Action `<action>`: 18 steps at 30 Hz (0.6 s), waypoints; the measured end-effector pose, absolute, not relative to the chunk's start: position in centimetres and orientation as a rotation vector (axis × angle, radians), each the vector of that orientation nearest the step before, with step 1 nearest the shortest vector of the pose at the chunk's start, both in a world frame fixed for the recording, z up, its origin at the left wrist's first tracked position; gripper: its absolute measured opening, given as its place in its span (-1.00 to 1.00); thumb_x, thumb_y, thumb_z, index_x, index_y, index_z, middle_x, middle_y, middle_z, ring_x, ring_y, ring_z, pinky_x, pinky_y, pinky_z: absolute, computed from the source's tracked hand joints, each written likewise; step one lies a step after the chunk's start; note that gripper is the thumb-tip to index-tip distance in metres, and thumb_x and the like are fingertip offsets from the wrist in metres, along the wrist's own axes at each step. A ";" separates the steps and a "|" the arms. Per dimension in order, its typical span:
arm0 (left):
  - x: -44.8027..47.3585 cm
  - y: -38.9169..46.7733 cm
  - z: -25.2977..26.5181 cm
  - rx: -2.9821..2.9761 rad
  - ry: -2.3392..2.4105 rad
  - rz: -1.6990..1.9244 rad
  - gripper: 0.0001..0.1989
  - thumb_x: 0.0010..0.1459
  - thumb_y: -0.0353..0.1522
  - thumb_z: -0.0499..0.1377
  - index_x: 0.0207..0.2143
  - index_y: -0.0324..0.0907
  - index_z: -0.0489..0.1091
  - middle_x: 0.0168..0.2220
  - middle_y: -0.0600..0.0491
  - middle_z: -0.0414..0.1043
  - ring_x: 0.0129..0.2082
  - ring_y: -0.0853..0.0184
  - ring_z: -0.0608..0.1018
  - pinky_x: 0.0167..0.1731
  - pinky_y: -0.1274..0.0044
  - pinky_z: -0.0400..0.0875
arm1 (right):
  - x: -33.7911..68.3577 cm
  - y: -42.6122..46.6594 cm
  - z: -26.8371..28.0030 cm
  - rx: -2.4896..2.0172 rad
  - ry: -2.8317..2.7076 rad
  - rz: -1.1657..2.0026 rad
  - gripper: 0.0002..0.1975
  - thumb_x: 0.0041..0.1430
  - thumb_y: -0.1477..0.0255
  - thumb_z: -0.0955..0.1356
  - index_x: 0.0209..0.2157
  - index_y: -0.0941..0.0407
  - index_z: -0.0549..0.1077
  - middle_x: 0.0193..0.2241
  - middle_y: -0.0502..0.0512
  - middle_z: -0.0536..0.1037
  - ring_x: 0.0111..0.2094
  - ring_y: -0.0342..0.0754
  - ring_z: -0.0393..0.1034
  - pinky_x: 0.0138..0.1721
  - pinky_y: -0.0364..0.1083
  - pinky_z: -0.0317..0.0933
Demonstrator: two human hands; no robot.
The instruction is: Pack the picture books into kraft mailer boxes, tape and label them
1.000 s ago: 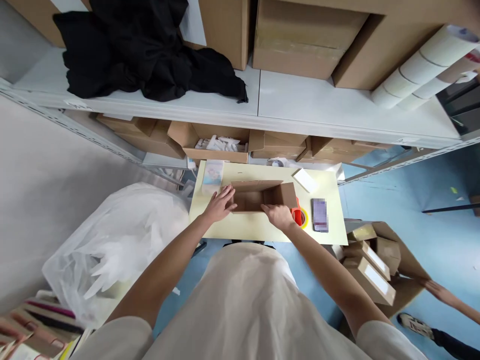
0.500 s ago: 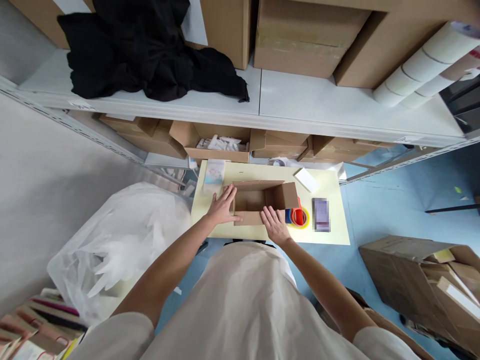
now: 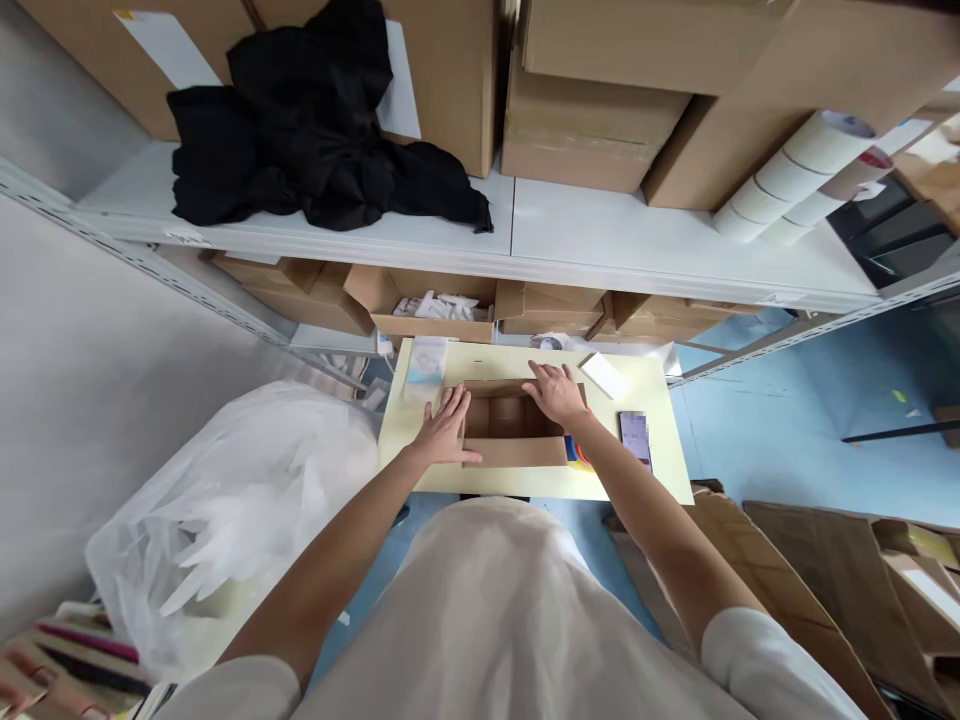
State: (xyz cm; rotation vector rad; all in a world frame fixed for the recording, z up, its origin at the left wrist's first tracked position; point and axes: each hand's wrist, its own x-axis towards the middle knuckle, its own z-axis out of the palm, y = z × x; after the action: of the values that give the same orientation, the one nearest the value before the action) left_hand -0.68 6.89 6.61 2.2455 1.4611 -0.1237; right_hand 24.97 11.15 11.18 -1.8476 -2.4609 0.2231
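Left hand (image 3: 444, 430) rested, fingers spread, at the left end of one open box (image 3: 521, 454) on one table (image 3: 660, 400), right hand (image 3: 556, 394) reached over its right end, fingers slightly parted, one phone (image 3: 635, 438) lay rightward

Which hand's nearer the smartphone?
Right. Right hand: over the right end of the open cardboard box, left of the smartphone. Left hand: at the box's left end, farther off.

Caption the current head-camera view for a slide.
Left hand at the left end of an open cardboard box, right hand at its right end, a phone on the yellow table.
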 end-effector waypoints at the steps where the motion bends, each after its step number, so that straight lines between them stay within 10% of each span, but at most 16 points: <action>1: -0.6 6.7 6.6 2.242 1.463 -0.135 0.29 -0.26 0.10 0.23 0.31 -0.20 -0.47 0.35 -0.18 -0.48 0.32 -0.06 -0.30 0.16 -0.02 -0.22 | 24.5 11.9 11.4 -1.886 -2.521 0.270 -0.48 0.32 0.15 0.04 0.06 0.16 0.33 -0.07 0.29 0.50 -0.01 0.09 0.35 0.09 0.10 0.01; 9: -0.5 6.5 6.2 2.214 1.509 -0.099 0.38 -0.33 0.05 0.29 0.30 -0.22 -0.56 0.35 -0.23 -0.42 0.32 -0.05 -0.30 0.16 -0.04 -0.26 | 23.6 14.3 10.5 -2.140 -2.557 0.351 -0.36 0.29 0.06 -0.05 -0.17 0.12 0.47 -0.24 0.27 0.57 -0.24 0.06 0.46 -0.24 -0.04 0.19; 18: -0.2 6.7 5.4 2.174 1.538 -0.063 0.38 -0.33 0.03 0.30 0.30 -0.20 -0.56 0.35 -0.22 -0.40 0.32 -0.05 -0.26 0.18 -0.02 -0.27 | 24.9 17.3 9.8 -2.071 -2.628 0.556 -0.29 0.25 -0.01 -0.04 -0.18 0.13 0.51 -0.22 0.33 0.55 -0.17 0.13 0.44 -0.18 0.01 0.20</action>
State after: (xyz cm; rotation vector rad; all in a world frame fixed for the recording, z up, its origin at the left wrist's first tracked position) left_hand -0.24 6.72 5.36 2.1742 1.5385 -0.0625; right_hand 24.91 17.31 9.79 -2.0708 -2.6280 0.5559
